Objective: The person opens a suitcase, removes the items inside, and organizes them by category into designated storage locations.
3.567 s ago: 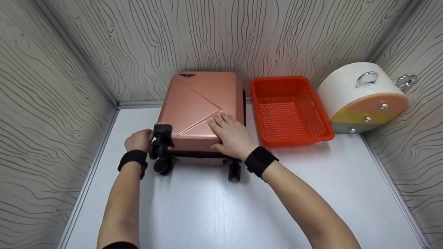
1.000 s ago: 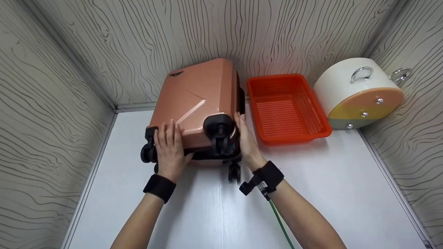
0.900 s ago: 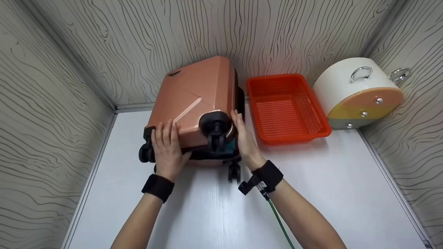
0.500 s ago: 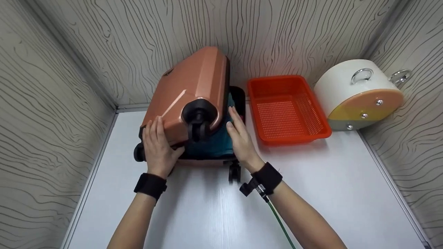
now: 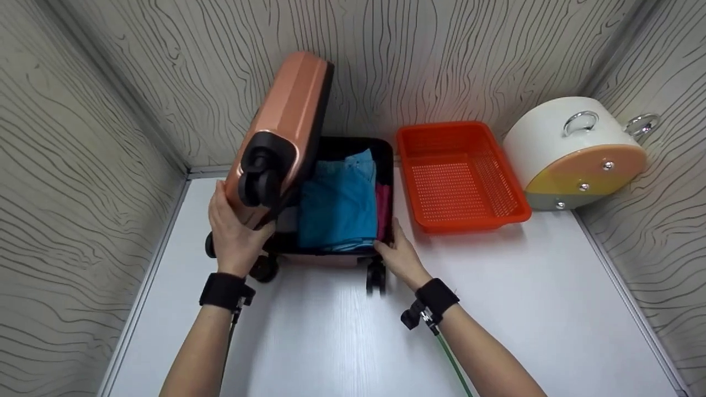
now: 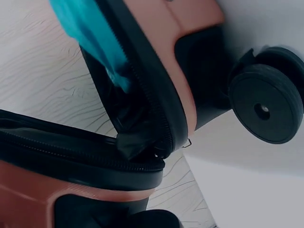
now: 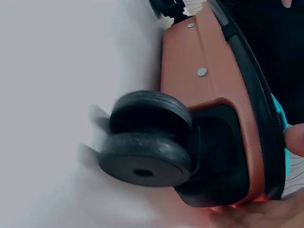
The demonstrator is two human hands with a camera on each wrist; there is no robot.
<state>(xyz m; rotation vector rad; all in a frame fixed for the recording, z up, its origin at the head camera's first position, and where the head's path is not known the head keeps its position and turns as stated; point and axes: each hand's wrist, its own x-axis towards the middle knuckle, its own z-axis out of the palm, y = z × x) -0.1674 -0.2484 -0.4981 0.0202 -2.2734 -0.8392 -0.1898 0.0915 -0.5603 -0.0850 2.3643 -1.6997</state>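
A rose-pink hard suitcase lies on the white table, its lid (image 5: 292, 105) swung up and leaning left over the base (image 5: 320, 260). My left hand (image 5: 234, 242) grips the lid's near edge beside a black wheel (image 5: 259, 179), thumb on the inner side. At the base's near right corner my right hand (image 5: 405, 259) holds the rim; the right wrist view has the thumb (image 7: 295, 139) over the zipper edge and fingers (image 7: 266, 213) outside. Inside lie folded blue clothing (image 5: 339, 207) and a strip of pink cloth (image 5: 383, 212). The lid hides the base's left part.
An orange-red plastic basket (image 5: 460, 226) stands right of the suitcase. Beyond it, a white drum-shaped box (image 5: 554, 138) with metal ring handles and a striped front sits in the right corner. Patterned walls (image 5: 441, 55) enclose the table (image 5: 336, 342) at back and sides.
The lid has swung up and leftward in my left hand, uncovering the clothes. My right hand has left the lid and come down to the base's near right corner.
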